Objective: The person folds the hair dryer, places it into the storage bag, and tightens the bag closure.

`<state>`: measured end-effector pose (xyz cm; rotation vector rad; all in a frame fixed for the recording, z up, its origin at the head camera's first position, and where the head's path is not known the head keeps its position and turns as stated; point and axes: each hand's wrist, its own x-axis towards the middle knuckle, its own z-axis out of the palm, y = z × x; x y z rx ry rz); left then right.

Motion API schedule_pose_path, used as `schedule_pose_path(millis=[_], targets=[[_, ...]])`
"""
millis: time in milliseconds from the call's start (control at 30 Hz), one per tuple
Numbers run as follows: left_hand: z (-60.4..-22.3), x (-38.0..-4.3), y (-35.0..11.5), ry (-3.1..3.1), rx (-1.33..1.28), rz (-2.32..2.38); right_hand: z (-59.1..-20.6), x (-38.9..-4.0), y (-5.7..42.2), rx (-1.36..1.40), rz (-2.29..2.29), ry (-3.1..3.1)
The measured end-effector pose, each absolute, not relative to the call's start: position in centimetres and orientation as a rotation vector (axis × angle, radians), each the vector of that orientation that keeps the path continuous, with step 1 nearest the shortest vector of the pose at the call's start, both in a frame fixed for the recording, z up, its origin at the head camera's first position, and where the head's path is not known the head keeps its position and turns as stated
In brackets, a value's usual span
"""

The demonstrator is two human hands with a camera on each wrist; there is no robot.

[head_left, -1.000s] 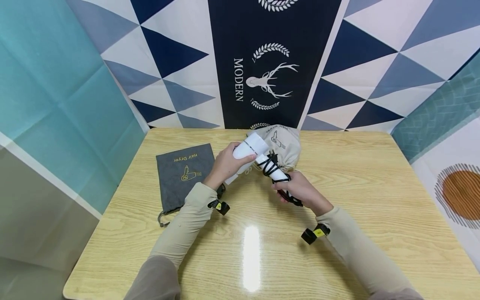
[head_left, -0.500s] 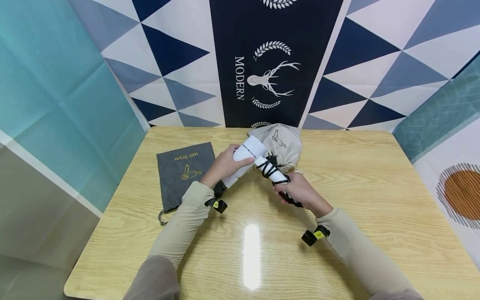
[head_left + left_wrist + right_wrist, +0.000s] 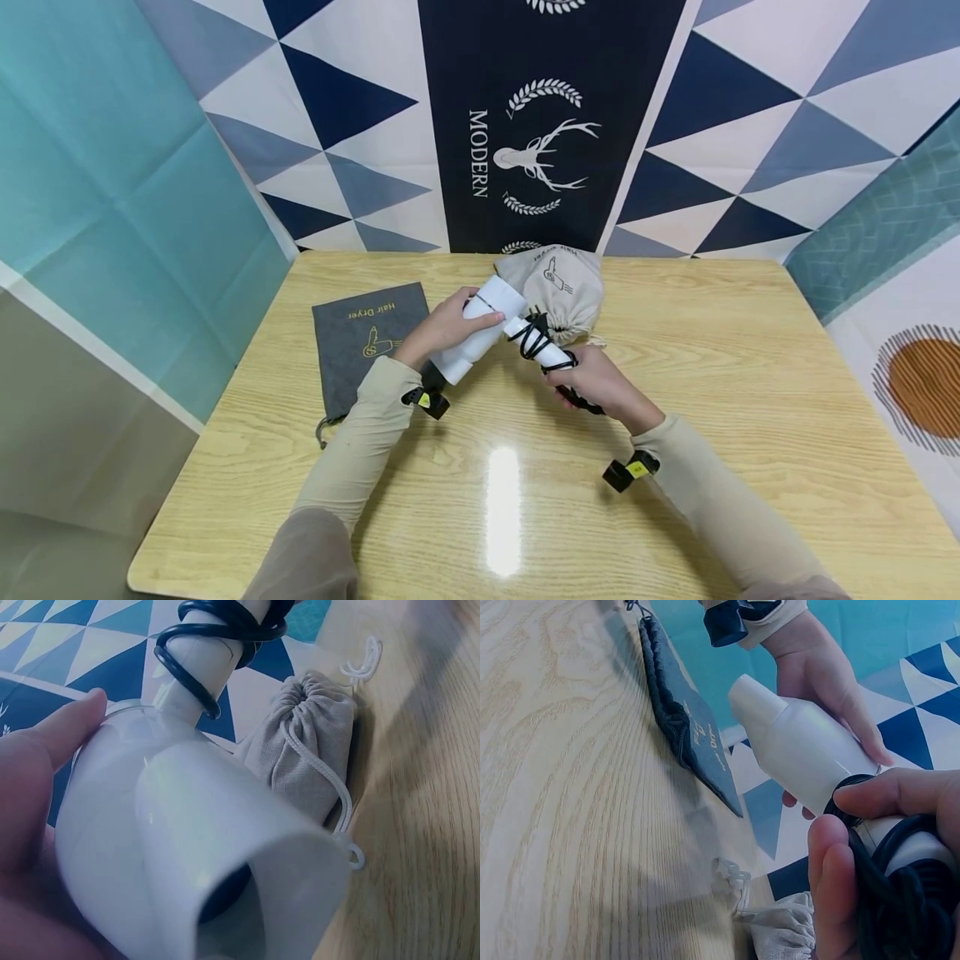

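Note:
A white hair dryer (image 3: 480,337) is held in the air by both hands, just in front of the beige drawstring bag. Its barrel lies in my left hand (image 3: 446,323), the thumb across the top. My right hand (image 3: 598,379) grips the handle together with the black cord (image 3: 534,337) wound round it. In the left wrist view the flared nozzle (image 3: 247,840) faces the camera. The right wrist view shows the thumb and fingers of the right hand (image 3: 907,802) curled about the cord-wrapped handle.
A beige drawstring bag (image 3: 573,292) with a hair dryer print stands at the table's back edge. Left of the hands, a flat dark grey pouch (image 3: 348,350) lettered "Hair Dryer" lies on the wooden table (image 3: 712,350). A patterned cloth (image 3: 360,108) hangs behind.
My left hand and the dryer's barrel have shifted slightly left and nearer to me, the nozzle end dropping lower left. The right hand stays nearly still on the handle.

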<state>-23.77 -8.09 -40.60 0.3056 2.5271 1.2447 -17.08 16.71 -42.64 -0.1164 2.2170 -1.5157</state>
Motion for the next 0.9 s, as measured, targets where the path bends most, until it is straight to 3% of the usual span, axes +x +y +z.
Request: schedule_pose_path(millis=[733, 900], targets=[[-41.9, -23.1, -7.4, 2.452, 0.264, 1.432, -42.3, -17.3, 17.5, -0.113, -1.368, 2.295], [-41.7, -22.6, -7.2, 2.455, 0.265, 1.467, -42.4, -17.5, 17.8, -0.272, -1.302, 2.31]])
